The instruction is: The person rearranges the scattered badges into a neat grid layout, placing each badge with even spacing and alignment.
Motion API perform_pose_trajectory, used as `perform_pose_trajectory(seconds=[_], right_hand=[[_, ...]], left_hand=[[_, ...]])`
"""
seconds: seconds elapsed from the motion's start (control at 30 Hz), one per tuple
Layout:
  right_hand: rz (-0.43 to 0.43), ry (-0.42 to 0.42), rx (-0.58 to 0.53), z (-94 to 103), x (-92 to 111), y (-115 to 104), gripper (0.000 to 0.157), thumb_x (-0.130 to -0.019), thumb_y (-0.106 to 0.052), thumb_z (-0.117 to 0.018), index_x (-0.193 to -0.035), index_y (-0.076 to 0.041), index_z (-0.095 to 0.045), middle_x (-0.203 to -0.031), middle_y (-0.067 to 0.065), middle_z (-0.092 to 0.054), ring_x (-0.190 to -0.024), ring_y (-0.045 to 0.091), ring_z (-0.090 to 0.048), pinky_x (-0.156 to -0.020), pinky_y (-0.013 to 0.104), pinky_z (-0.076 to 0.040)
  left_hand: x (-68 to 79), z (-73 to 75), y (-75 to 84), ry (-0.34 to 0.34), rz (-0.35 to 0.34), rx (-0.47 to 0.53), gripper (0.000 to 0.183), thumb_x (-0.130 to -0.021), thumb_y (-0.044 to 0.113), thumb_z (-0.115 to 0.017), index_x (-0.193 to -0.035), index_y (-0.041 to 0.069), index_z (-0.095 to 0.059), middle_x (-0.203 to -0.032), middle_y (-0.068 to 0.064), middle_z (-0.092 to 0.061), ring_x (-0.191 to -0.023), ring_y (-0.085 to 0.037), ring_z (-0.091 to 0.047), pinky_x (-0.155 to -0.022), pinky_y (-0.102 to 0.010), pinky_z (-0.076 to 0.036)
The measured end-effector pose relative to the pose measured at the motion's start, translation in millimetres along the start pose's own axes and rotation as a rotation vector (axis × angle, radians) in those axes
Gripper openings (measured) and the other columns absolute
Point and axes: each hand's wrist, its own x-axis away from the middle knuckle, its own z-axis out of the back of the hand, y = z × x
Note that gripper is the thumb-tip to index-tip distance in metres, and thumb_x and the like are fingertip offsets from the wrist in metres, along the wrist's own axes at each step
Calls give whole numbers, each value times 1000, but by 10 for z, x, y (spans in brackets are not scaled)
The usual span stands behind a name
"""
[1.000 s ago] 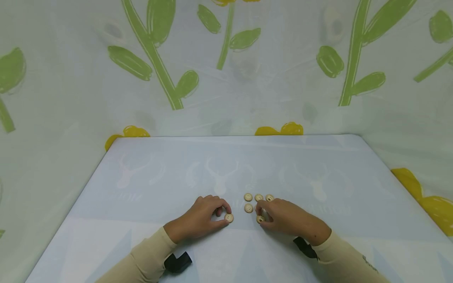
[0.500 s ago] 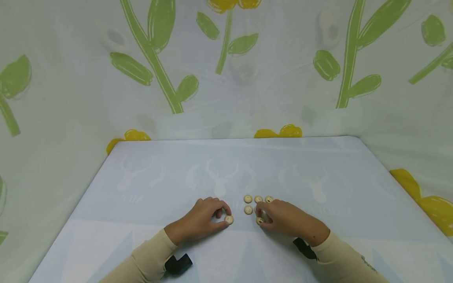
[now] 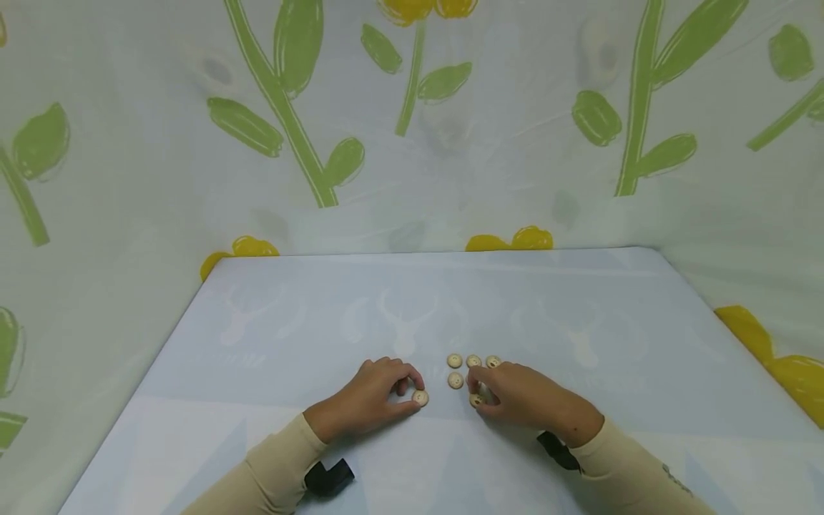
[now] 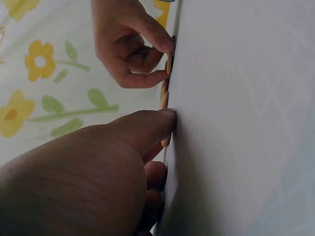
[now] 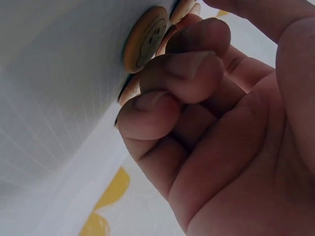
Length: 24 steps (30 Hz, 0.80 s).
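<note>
My left hand (image 3: 373,395) pinches a round wooden button (image 3: 420,398) between thumb and index finger, at the table surface. To its right, my right hand (image 3: 524,395) pinches another wooden button (image 3: 476,400) at its edges. Just beyond the right hand lie several more buttons: a far row of three with its left button (image 3: 454,360), and a nearer button (image 3: 455,380) with a neighbour mostly hidden by the fingers. In the right wrist view, a button (image 5: 145,40) with dark printed marks lies near curled fingers. The left wrist view shows the right hand's button (image 4: 170,63) edge-on.
A pale tabletop (image 3: 309,322) with faint antler prints lies under both hands. Behind it hangs a white cloth (image 3: 502,164) printed with green stems and yellow flowers. A black strap piece (image 3: 329,478) sits at the left wrist, another (image 3: 558,450) at the right.
The head view has shifted slightly. Both hands keep the same pinch, and the buttons keep their places on the table.
</note>
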Motion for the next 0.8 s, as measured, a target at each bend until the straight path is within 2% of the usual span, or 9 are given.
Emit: perform_pose_trajectory(seconds=[0.2, 0.47, 0.7, 0.8], right_hand=[[-23, -10, 34, 28, 8, -22, 19, -88, -23, -76, -101, -20, -63, -63, -10, -46, -57, 3, -40, -53, 21, -36], [1, 44, 11, 96, 50, 6, 11, -92, -24, -71, -98, -19, -64, -59, -12, -43, -55, 0, -39, -53, 21, -36], [-3, 66, -3, 126, 52, 66, 10, -93, -21, -70, -100, -18, -64, -59, -13, -47, -53, 0, -40, -52, 21, -37], [-22, 52, -12, 128, 52, 81, 10, -93, -22, -70, -101, -19, -64, -60, -13, -48, -54, 1, -42, -52, 21, -38]], left_hand=[[-3, 0, -2, 9, -9, -17, 15, -91, 33, -73, -103, 28, -66, -82, 14, -50, -80, -4, -44, -79, -32, -29], [0, -14, 13, 2, 1, -23, 12, -93, 37, -70, -102, 29, -67, -82, 16, -52, -81, -2, -46, -82, -33, -31], [-24, 37, 150, 51, -16, -112, 12, -91, 31, -73, -101, 25, -68, -80, 14, -58, -78, -1, -51, -80, -34, -38], [-67, 39, 224, 43, -27, -126, 13, -90, 31, -73, -101, 24, -68, -80, 13, -60, -77, -1, -52, -79, -34, -40]])
